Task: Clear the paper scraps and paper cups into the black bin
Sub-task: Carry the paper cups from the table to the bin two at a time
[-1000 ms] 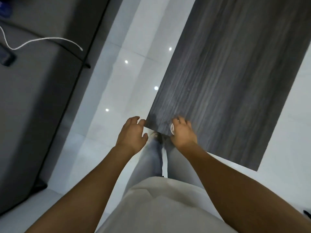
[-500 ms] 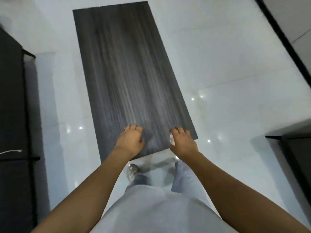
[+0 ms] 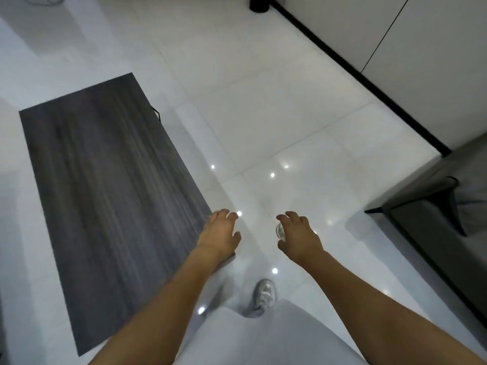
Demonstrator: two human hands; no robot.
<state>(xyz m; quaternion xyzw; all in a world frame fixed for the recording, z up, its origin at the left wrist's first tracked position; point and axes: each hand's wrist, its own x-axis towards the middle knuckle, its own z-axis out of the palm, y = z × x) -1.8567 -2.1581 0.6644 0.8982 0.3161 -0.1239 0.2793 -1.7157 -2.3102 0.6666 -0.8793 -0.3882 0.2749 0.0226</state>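
Note:
My right hand [image 3: 299, 238] is curled round a white paper cup [image 3: 280, 229]; only the cup's rim shows past the fingers and thumb. It hangs over the white floor, right of the table's near corner. My left hand [image 3: 220, 234] hovers above that corner with fingers loosely bent and nothing in it. The black bin [image 3: 259, 2] stands far off at the top of the view, against the wall's dark skirting, partly cut off by the frame edge.
The dark wood-grain table [image 3: 105, 180] fills the left side. A grey sofa [image 3: 448, 219] with a cushion sits at the right edge. Glossy white floor tiles [image 3: 263, 114] stretch between table, sofa and bin. My shoe [image 3: 264, 295] is below the hands.
The view has swung right: the table slid to the left, and the bin, wall and sofa came into sight. Both hands moved off the tabletop, the right one still holding the cup.

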